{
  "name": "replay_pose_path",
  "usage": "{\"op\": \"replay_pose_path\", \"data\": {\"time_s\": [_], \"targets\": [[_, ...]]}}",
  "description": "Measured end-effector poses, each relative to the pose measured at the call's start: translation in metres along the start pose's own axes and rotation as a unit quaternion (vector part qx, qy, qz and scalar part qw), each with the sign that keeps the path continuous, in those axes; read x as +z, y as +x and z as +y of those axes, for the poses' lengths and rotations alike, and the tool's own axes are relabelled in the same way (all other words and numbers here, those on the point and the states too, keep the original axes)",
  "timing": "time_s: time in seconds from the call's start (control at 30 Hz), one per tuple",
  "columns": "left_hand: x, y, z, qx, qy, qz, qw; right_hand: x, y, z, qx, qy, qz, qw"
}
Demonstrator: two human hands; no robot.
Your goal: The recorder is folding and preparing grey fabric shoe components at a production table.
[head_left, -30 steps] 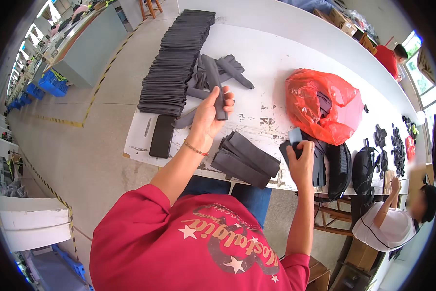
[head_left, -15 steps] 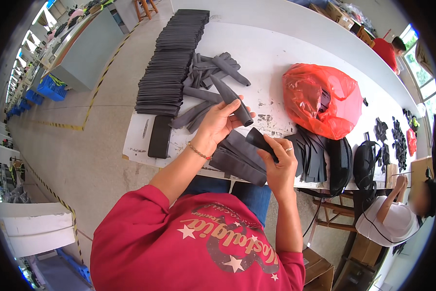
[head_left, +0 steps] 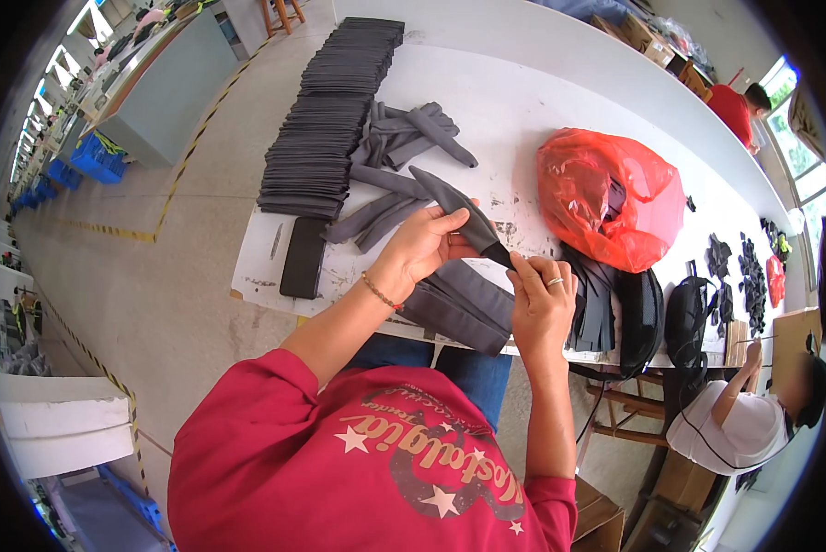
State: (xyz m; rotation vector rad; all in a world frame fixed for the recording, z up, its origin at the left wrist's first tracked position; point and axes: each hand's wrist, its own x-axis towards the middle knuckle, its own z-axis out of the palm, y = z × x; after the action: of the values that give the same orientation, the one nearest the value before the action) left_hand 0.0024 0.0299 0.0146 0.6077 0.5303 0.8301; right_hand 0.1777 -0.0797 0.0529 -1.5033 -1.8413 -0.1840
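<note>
My left hand [head_left: 422,247] is closed around a dark grey fabric tube [head_left: 457,204], which slants down toward my other hand. My right hand [head_left: 540,299] pinches a black flat piece [head_left: 499,255] against the tube's near end; whether it sits inside the tube is hidden by my fingers. Beneath my hands lie long dark grey fabric strips [head_left: 454,317] at the table's near edge. Beyond my left hand is a loose heap of similar grey tubes [head_left: 413,129]. Several black flat strips [head_left: 597,313] fan out just right of my right hand.
A long row of stacked dark fabric pieces [head_left: 316,129] lines the white table's left side, with a black oblong case [head_left: 303,258] before it. A red plastic bag [head_left: 652,198] stands right of centre. Black mesh pouches [head_left: 641,317] and a seated person [head_left: 730,419] are further right.
My right hand has brought the black piece up to the tube's end, where the two were apart before. The tube has shifted slightly down and right with my left hand.
</note>
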Motion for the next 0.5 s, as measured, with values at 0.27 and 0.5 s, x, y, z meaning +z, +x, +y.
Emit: {"op": "replay_pose_path", "data": {"time_s": [0.27, 0.5], "targets": [[0.016, -0.008, 0.0, 0.035, -0.03, 0.013, 0.999, 0.003, 0.0, 0.001, -0.068, -0.116, 0.014, 0.991], [0.026, -0.016, -0.006, 0.086, -0.01, 0.043, 0.995, 0.013, 0.0, -0.006, -0.035, -0.086, 0.051, 0.994]]}}
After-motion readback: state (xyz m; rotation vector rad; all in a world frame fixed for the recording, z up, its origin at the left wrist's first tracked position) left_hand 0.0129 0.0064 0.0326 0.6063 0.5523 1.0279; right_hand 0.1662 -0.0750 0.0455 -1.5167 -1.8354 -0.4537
